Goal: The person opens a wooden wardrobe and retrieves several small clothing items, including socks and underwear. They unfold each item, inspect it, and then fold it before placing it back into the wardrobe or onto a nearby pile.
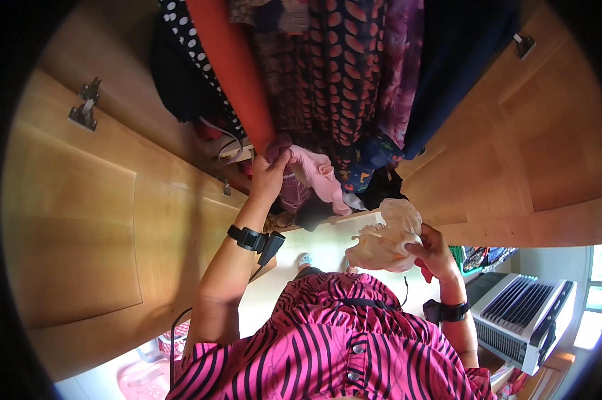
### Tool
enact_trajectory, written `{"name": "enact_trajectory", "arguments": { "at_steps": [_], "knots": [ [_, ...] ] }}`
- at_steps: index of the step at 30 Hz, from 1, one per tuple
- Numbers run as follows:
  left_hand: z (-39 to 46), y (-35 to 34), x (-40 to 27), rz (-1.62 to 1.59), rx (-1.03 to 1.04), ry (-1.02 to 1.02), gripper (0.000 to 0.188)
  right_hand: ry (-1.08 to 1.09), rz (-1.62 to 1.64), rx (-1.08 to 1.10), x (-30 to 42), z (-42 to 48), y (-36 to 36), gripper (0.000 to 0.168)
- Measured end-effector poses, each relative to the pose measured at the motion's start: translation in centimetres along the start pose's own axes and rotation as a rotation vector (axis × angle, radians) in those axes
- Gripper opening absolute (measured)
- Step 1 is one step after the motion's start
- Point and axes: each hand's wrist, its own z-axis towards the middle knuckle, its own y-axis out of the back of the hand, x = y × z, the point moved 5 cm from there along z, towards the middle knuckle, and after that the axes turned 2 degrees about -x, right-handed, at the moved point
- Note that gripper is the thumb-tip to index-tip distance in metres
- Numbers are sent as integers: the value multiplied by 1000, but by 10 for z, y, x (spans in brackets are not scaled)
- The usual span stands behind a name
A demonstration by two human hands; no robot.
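My left hand [271, 175] reaches into an open wooden wardrobe, its fingers closed on a bunched maroon cloth [279, 144]. A ribbed pink garment [321, 175] hangs down right beside those fingertips; whether they pinch it too, I cannot tell. Outside the wardrobe's front edge, my right hand [433, 252] grips a crumpled cream garment [388, 240] with faint orange marks. A bit of red cloth [423, 270] shows under the right fingers. Behind the pink garment lie a maroon patterned cloth [296, 192], a dark cloth [313, 212] and a navy printed cloth [356, 172].
Hanging clothes fill the wardrobe above, among them an orange-red garment [231, 65] and a leaf-patterned one [346, 65]. Wooden doors stand open at left [80, 200] and right [506, 150]. At lower right are an air cooler [523, 315] and a green basket [458, 260].
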Motion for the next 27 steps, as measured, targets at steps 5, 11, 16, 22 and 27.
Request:
{"name": "enact_trajectory", "arguments": {
  "at_steps": [5,11,16,22,27],
  "knots": [
    [-20,12,36,700,94,-77,23,-9,-40,53,18,3,-18,26],
    [-93,-26,154,956,716,-149,25,-59,-43,21,11,-4,-15,26],
    [-74,8,76,549,15,107,24,-90,-43,-53,8,-17,-2,28],
    [-50,122,148,669,-371,181,22,-116,-33,-115,2,-28,0,29],
    [-71,140,194,923,-143,314,30,-23,97,-183,-14,-33,2,29]
  ]
}}
